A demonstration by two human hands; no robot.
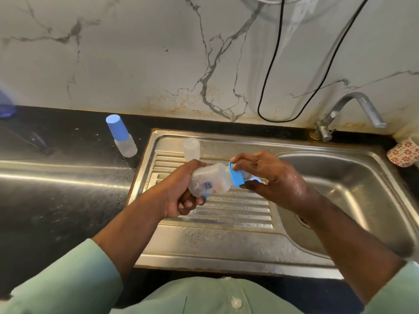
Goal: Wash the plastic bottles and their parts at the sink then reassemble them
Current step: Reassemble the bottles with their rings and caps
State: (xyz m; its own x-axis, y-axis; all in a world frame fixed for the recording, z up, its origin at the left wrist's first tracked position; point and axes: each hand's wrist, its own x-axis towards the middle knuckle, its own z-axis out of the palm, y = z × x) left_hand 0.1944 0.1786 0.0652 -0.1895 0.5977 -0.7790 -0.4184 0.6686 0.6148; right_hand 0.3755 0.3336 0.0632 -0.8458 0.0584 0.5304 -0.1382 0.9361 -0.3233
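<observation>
We hold clear bottle (209,180) tilted above sink drainboard (226,214). Left hand (181,193) fingers curled round its base; right hand (269,175) fingers pinch blue collar (237,176). Second capped bottle (122,135) upright on counter (56,200).

Bottle (209,180): translucent white, blue printed mark, blue collar (235,176). Second bottle (123,138): clear, light blue cap. Counter (56,200): black, speckled. Sink (226,241): steel grey. Wall (136,53): white, grey veins. Mug (404,152): white, red flowers. Sleeves (68,279): pale green.
</observation>
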